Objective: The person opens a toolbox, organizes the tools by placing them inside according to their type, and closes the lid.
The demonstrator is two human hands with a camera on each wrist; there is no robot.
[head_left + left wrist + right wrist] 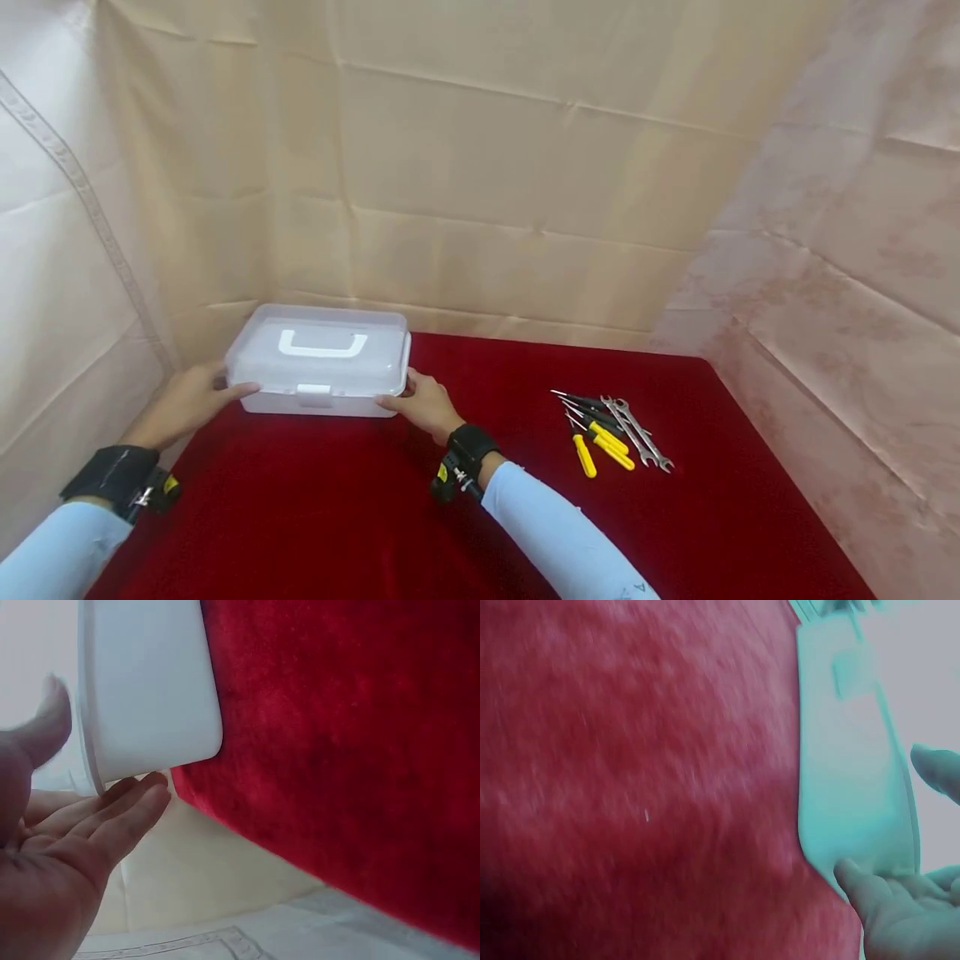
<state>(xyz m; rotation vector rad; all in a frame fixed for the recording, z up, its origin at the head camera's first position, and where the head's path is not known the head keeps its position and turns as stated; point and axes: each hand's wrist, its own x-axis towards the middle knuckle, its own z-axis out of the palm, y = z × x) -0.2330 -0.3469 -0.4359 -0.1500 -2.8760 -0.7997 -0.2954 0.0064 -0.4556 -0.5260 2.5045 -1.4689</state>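
A translucent white plastic storage box point(318, 367) with a closed lid, a white handle point(322, 344) and a front latch point(313, 395) sits at the back left of the red cloth. My left hand point(191, 404) grips its left end, thumb along the front rim and fingers against the side wall, as the left wrist view shows. At the opposite end, my right hand point(423, 406) holds the front right corner with its thumb over the rim. In the right wrist view the fingers point(866, 896) lie at the box's end wall.
Several screwdrivers point(611, 442) with yellow or black handles lie in a cluster on the right part of the red cloth point(480, 533). Beside them are metal wrenches point(637, 433). Pale fabric walls point(525, 167) stand at the back and both sides.
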